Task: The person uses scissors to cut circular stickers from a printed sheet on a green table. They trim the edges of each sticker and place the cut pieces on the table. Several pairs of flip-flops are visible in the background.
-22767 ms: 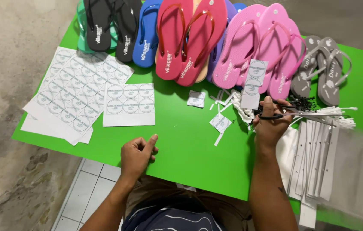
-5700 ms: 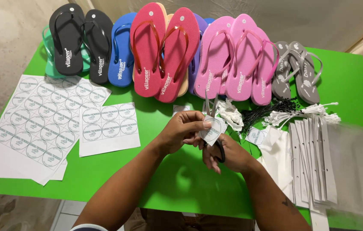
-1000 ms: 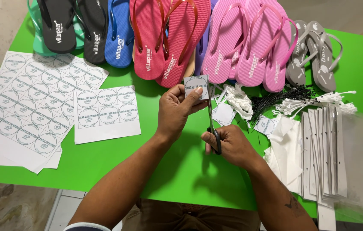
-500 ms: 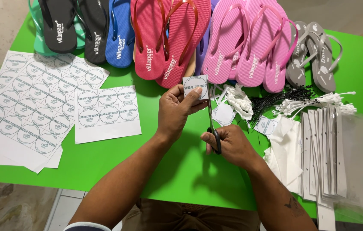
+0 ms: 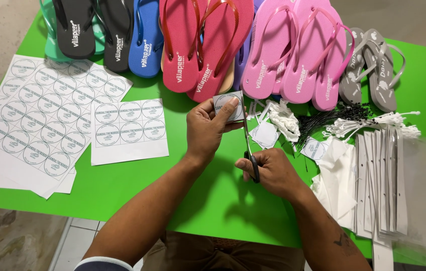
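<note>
My left hand (image 5: 208, 128) pinches a small square paper piece with a round printed label (image 5: 224, 104), held up above the green table (image 5: 132, 195). My right hand (image 5: 271, 170) grips black-handled scissors (image 5: 249, 145); their blades point up toward the paper piece and meet its right edge. A small sheet of round labels (image 5: 127, 129) lies to the left of my left hand. A larger stack of label sheets (image 5: 37, 120) lies further left.
A row of flip-flops lines the far edge: black (image 5: 75, 27), blue (image 5: 145, 40), red (image 5: 200, 45), pink (image 5: 298, 55), grey (image 5: 368, 68). Cut paper scraps (image 5: 273, 125), black ties (image 5: 328, 118), white ties (image 5: 374, 123) and white card strips (image 5: 379, 185) lie right.
Over the last second my hands have stayed nearly still, scissors at the label's edge. Earlier, my left hand lay empty on the table; it now holds the label piece.
</note>
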